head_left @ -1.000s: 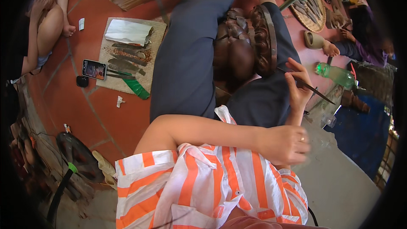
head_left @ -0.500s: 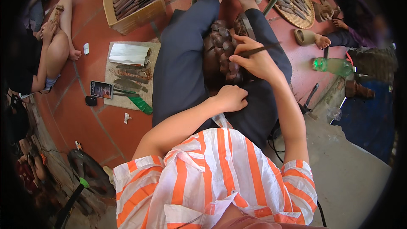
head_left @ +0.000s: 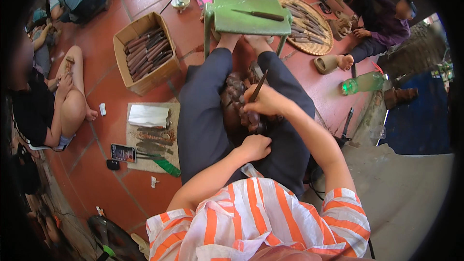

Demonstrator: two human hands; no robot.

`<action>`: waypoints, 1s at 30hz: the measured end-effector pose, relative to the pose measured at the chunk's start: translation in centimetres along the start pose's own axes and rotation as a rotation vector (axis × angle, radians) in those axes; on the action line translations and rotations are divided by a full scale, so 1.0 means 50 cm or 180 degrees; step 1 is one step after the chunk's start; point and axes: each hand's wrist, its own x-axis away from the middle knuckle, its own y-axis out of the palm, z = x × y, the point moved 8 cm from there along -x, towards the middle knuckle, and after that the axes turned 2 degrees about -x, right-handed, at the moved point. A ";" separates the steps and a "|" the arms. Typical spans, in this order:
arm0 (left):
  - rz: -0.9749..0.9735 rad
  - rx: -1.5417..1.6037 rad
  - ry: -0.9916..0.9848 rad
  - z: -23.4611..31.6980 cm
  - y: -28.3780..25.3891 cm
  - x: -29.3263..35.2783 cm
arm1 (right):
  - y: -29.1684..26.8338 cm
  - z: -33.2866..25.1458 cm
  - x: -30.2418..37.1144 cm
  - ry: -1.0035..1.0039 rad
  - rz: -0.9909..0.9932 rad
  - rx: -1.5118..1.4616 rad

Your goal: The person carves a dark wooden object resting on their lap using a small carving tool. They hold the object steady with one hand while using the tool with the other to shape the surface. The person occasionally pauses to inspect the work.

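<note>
A dark brown carving (head_left: 235, 94), covered in rounded lumps, stands between my thighs. My right hand (head_left: 265, 100) is closed round a slim dark pointed tool (head_left: 259, 83), whose upper end sticks up above the fingers. That hand lies against the carving's right side, and its fingertips touch the lumps. The tool's lower end is hidden by the hand. Just below the carving, my left hand (head_left: 256, 147) rests on my lap with its fingers curled in. Whatever it may hold is out of sight.
A green chair (head_left: 227, 21) ahead bears a phone and a thin tool. To the left are a cardboard box (head_left: 145, 84) of tools and a mat (head_left: 137, 164) with blades. A woven tray (head_left: 321, 48) of tools and a green bottle (head_left: 365, 83) lie right. Other people sit nearby.
The view has tilted up, showing more of the chair. My right hand's fingers have curled in, and the tool has swung from pointing right to pointing up. My left hand stays near the carving's base.
</note>
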 end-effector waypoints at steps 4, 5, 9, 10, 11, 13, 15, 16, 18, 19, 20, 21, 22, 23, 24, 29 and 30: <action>-0.0025 0.0059 -0.0042 -0.005 0.001 0.005 | -0.010 -0.011 -0.005 0.0356 -0.0061 0.0008; -0.0077 0.0049 -0.0072 -0.006 0.000 0.003 | -0.018 -0.005 -0.007 0.0652 -0.0122 -0.0142; -0.0064 0.0064 -0.0039 -0.007 0.007 -0.005 | -0.023 -0.023 -0.002 0.0139 0.0054 0.0032; -0.0081 0.0044 -0.0047 -0.008 0.006 -0.006 | -0.010 -0.021 0.001 0.0233 -0.0119 0.0014; -0.0095 0.0024 -0.0058 -0.010 0.005 -0.009 | 0.001 -0.021 0.001 0.0324 -0.0295 0.0000; -0.0143 0.0020 -0.0082 -0.006 0.009 -0.010 | -0.011 -0.012 -0.003 0.0351 -0.0038 0.0098; -0.0150 0.0028 -0.0177 -0.016 0.010 -0.011 | -0.026 -0.001 -0.013 0.0392 0.0045 -0.0040; -0.0137 -0.0026 -0.0153 -0.018 0.011 -0.011 | -0.017 -0.006 -0.017 0.0322 -0.0013 0.0022; -0.0080 -0.0102 -0.0195 -0.029 0.016 -0.009 | -0.014 -0.012 -0.007 0.0359 0.0050 0.0165; -0.0134 -0.0082 -0.0249 -0.037 0.026 -0.011 | -0.004 -0.022 -0.010 0.0306 0.0013 0.0196; -0.0098 -0.0076 -0.0150 -0.024 0.020 -0.013 | -0.004 -0.021 -0.006 0.0386 -0.0018 0.0219; -0.0187 -0.0106 -0.0141 -0.021 0.028 -0.016 | -0.003 -0.019 -0.003 0.0453 -0.0070 0.0230; -0.0206 -0.0103 -0.0149 -0.017 0.029 -0.019 | -0.011 -0.004 -0.001 0.0580 -0.0063 0.0047; -0.0204 -0.0109 -0.0147 -0.014 0.032 -0.022 | -0.024 0.010 -0.003 0.0721 -0.0024 -0.0111; -0.0094 -0.0123 -0.0062 -0.012 0.031 -0.021 | -0.028 0.011 -0.004 0.0695 -0.0005 -0.0075; 0.0056 -0.0082 -0.0068 -0.023 0.019 -0.014 | -0.004 -0.045 -0.021 0.0279 -0.0099 0.0098; 0.0052 -0.0107 -0.0041 -0.017 0.018 -0.015 | -0.007 -0.043 -0.019 0.0276 0.0016 0.0012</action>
